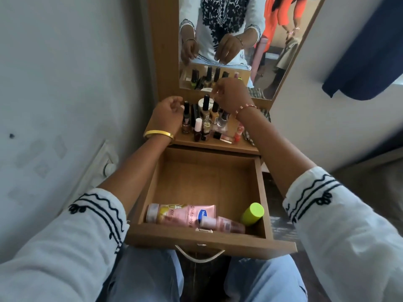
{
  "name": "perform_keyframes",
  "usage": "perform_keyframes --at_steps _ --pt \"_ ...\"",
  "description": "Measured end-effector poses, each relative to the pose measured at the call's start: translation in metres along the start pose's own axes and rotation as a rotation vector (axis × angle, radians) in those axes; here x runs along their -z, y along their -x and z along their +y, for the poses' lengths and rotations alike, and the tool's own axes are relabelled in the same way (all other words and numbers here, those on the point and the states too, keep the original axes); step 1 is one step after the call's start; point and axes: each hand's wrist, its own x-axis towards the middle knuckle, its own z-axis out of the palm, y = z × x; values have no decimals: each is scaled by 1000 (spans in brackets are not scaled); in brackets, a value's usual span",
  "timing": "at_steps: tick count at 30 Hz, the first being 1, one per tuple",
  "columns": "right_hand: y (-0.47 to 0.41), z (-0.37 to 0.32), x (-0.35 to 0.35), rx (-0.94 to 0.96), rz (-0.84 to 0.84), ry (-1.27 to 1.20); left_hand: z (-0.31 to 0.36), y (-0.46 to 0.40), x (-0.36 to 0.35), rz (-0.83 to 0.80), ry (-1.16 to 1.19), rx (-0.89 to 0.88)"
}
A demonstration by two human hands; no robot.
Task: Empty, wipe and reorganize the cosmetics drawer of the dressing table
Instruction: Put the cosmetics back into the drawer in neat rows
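Note:
The wooden drawer [205,182] is pulled out over my lap. Along its front wall lie a pink lotion tube [181,214], a small pink bottle [222,224] and a lime-green capped container [253,213]. Several nail polish bottles and small cosmetics [207,120] stand crowded on the dressing table top [242,144]. My left hand [169,113] hovers at the left of that cluster with its fingers curled and nothing in them. My right hand [231,95] hangs above the tall bottles, fingertips pinched downward; whether it holds anything is unclear.
A mirror [283,68] rises behind the table top and reflects my hands, the bottles and a second person in orange. A checked cloth [265,114] lies at the table's right. A white wall is at the left, a dark blue curtain [368,51] at the right.

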Motion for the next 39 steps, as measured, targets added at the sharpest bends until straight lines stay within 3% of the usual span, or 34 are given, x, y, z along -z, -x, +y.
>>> perform_keyframes --at_steps 10,24,33,39 --pt "-26 3 -17 182 -147 215 -6 -16 -16 -109 -6 -30" --pt "-31 -2 -11 135 -226 255 -4 -17 -17 -45 -64 -104" --pt "-22 -9 12 198 -99 186 27 -11 -16 -74 -213 -359" --pt "-18 -16 27 264 -37 173 45 -16 -20 -121 -149 -360"
